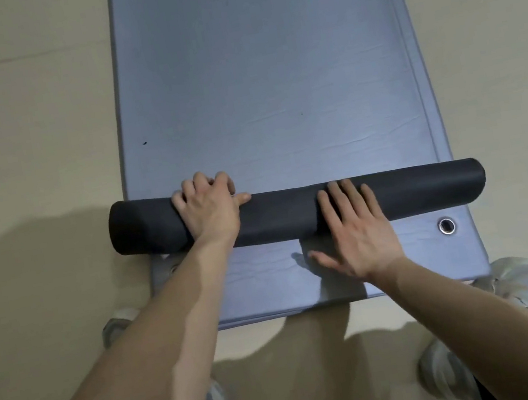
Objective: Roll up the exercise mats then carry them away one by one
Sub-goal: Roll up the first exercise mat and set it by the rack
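View from above, looking down past 2 bare forearms at a long blue mat [264, 78] laid flat on a pale beige floor [20, 134]. The mat runs straight away from the viewer and off the top of the frame.

Across the mat, close to its near end, lies a dark roll [285, 213], the black underside of a mat turned outward. It is a tight cylinder set crosswise, and its 2 ends stick out a little past the blue edges, further on the left side.

The left hand [208, 208] sits on the left part of the roll. Its grip is clenched: the fingers curl over the far side of the roll and the thumb points right along the top.

The right hand [355, 237] is just right of centre. Its grip is released: 4 straight fingers press flat on the roll, the palm hangs over the near side, and the thumb spreads out left above the blue surface.

Nearer than the roll, a strip of flat blue mat shows, with a round metal eyelet [447, 225] near its right corner. A pale shoe [517, 277] stands on the floor beside that corner
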Motion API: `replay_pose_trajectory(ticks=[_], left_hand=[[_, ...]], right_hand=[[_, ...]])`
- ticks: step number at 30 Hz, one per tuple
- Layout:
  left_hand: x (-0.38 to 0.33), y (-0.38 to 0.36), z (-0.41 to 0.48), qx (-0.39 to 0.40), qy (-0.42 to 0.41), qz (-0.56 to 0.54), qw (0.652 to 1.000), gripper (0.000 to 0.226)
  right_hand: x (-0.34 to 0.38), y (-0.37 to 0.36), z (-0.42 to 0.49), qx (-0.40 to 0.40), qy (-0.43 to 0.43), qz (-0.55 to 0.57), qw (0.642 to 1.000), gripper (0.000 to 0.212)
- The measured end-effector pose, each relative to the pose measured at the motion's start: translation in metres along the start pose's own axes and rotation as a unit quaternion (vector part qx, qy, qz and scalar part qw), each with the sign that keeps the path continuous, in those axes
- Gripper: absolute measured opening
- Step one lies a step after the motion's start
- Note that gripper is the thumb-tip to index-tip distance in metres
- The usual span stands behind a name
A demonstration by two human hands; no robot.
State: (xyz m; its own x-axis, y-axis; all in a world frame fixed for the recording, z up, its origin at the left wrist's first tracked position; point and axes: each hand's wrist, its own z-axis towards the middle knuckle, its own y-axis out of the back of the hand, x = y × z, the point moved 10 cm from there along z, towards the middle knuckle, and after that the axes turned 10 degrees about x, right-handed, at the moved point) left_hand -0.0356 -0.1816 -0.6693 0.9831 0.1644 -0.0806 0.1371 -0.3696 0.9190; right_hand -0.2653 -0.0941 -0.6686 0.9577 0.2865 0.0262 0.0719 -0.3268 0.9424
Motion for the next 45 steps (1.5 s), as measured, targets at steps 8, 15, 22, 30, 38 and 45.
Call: replay_pose_trajectory(ticks=[8, 15, 22, 30, 38, 45], left_hand=[[-0.021, -0.024, -0.045, -0.031, -0.235, 0.101, 0.966, 0.092], [-0.017, 0.007, -0.025, 0.240, -0.186, -0.003, 0.953, 0.070], [-0.016, -0.027, -0.028, 0.459, -0.165, -0.046, 0.872, 0.038], [-0.025, 0.042, -0.040, -0.009, -0.134, 0.040, 0.990, 0.047], [-0.036, -0.006, 0.012, 0.104, -0.205, 0.113, 0.967, 0.140], [-0.041, 0.018, 0.012, 0.037, -0.251, 0.059, 0.965, 0.106]], right_hand=[[-0.014, 0.001, 0.040, -0.001, 0.046, 0.005, 0.999, 0.103], [-0.024, 0.032, 0.047, 0.167, 0.061, 0.071, 0.982, 0.081], [-0.023, 0.022, 0.019, 0.201, 0.008, 0.166, 0.965, 0.082], [-0.016, 0.026, 0.024, 0.043, -0.025, 0.011, 0.999, 0.119], [-0.041, 0.024, 0.058, 0.042, -0.066, -0.016, 0.997, 0.123], [-0.048, 0.034, 0.074, 0.036, -0.060, -0.070, 0.995, 0.086]])
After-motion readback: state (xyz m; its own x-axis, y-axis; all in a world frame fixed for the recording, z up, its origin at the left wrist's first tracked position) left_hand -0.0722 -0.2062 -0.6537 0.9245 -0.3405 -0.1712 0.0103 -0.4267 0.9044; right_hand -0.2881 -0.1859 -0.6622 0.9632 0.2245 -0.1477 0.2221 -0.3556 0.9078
